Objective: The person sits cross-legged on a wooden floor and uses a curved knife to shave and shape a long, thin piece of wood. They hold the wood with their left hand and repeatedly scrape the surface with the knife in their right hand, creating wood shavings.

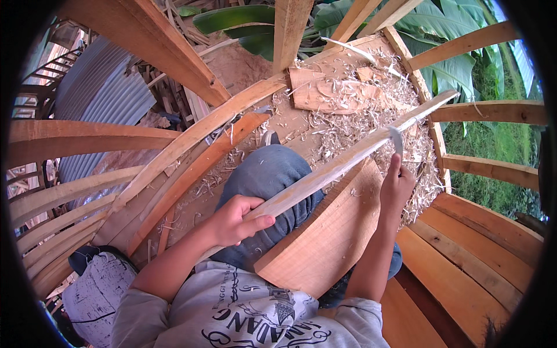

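A long, pale wooden pole (331, 173) slants from beside my waist at lower left up to the far right. My left hand (237, 220) is wrapped round its near part, above my jeans-covered knee. My right hand (398, 181) is closed round the handle of a knife with a curved grey blade (397, 141). The blade meets the pole towards its far end; most of the handle is hidden in my fist. Between my arms a broad, thick plank (325, 232) leans across my lap, beneath the pole.
Curled wood shavings (348, 130) cover the boards ahead, around a flat offcut (325, 93). Curved timber ribs (93, 134) stand along the left, and more ribs (493, 111) rise at right. A pale patterned cloth item (100, 293) lies at lower left. Corrugated sheets (104, 98) and leaves are outside.
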The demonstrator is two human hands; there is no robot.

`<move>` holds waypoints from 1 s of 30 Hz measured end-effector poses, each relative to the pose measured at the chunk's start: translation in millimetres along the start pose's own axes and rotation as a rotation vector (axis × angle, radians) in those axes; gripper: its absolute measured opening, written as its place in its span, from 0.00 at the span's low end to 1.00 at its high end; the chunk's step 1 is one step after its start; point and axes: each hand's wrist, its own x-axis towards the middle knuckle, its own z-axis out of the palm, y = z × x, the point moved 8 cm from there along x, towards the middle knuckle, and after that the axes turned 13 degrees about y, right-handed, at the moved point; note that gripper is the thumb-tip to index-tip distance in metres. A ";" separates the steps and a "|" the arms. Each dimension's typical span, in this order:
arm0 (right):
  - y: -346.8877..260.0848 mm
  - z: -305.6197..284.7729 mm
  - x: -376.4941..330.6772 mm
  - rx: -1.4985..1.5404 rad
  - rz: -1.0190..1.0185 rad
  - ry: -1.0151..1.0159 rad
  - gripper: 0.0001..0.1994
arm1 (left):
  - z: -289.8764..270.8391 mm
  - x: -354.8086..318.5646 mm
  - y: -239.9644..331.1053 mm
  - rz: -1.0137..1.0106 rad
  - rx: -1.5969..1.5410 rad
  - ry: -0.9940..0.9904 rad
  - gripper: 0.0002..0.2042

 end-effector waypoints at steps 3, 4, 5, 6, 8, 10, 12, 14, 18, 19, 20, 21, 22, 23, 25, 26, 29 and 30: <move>37.8 -6.7 16.9 0.058 0.205 -0.011 0.32 | 0.3 3.0 -1.1 0.066 0.005 -0.014 0.18; 25.3 -10.3 9.7 0.036 0.146 -0.039 0.31 | 0.4 3.0 -4.1 0.067 0.011 -0.021 0.18; 9.5 -14.2 -3.0 0.013 0.088 -0.066 0.29 | -0.1 3.0 -5.4 0.067 0.018 -0.028 0.18; -7.7 -17.2 -18.8 -0.015 0.032 -0.091 0.28 | -1.1 3.3 -8.4 0.025 0.001 -0.027 0.19; -49.9 -5.9 -65.0 0.088 -0.172 -0.258 0.27 | -1.7 3.3 -16.0 -0.072 -0.031 -0.037 0.20; -73.8 2.5 -93.9 0.022 -0.289 -0.404 0.26 | -2.0 3.6 -13.8 -0.085 -0.035 -0.091 0.21; -69.0 9.6 -83.1 0.019 -0.243 -0.360 0.25 | -3.4 4.9 -16.5 -0.105 -0.044 -0.130 0.21; -64.6 16.5 -65.8 0.001 -0.189 -0.303 0.26 | -4.8 6.7 -17.1 -0.121 -0.059 -0.162 0.22; -28.6 23.2 -18.6 -0.058 -0.008 -0.150 0.30 | -4.0 7.2 -10.7 -0.091 -0.042 -0.184 0.21; -16.3 21.1 -6.4 -0.078 0.058 -0.123 0.31 | -2.0 7.8 -8.9 -0.091 -0.020 -0.174 0.21; -2.7 17.9 6.3 -0.099 0.125 -0.096 0.33 | -1.8 7.9 -7.8 -0.092 0.003 -0.165 0.21; 14.4 12.6 21.1 -0.103 0.155 -0.079 0.34 | -1.3 8.2 -6.1 -0.093 0.008 -0.175 0.21; 22.9 9.7 31.5 -0.105 0.178 -0.069 0.34 | -1.7 8.3 -6.9 -0.093 0.006 -0.178 0.21; 25.5 4.9 35.1 -0.139 0.150 -0.036 0.36 | -1.5 8.7 -7.9 -0.093 0.006 -0.184 0.21; 6.7 -2.8 26.3 -0.012 0.122 -0.042 0.34 | -3.6 11.0 -12.9 -0.092 -0.027 -0.229 0.23; -4.6 -7.2 15.8 0.049 0.109 -0.046 0.33 | -4.6 10.8 -14.2 -0.092 -0.042 -0.253 0.24; -66.9 1.5 -48.3 0.007 -0.189 -0.246 0.29 | -5.3 12.6 -17.7 -0.123 -0.052 -0.277 0.26; -85.8 4.3 -67.5 0.012 -0.319 -0.329 0.28 | -5.2 13.0 -17.0 -0.123 -0.050 -0.284 0.27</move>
